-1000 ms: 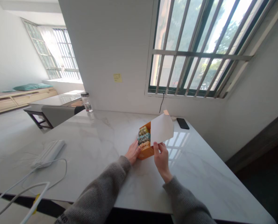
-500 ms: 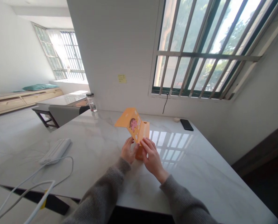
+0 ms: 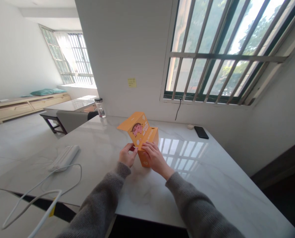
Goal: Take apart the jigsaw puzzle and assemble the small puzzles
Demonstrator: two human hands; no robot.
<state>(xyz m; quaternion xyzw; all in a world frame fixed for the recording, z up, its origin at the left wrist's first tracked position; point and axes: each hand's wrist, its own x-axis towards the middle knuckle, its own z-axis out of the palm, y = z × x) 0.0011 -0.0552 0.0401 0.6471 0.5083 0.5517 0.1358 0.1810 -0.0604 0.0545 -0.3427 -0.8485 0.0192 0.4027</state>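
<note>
The left hand [image 3: 127, 156] is pinching the small orange cardboard box [image 3: 148, 134] with closed fingers. The right hand [image 3: 154, 158] is gripping the box's front, fingers curled.

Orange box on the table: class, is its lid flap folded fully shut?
No, the lid flap of the orange box stands raised at an angle above the box body.

Bright daylight pours through the barred window [image 3: 226, 53] at upper right, blowing out its panes and throwing glare patches onto the glossy surface [image 3: 182, 148]. Shadows are soft. Wide-angle distortion bends the edges of the frame, and the centre is sharp.
</note>
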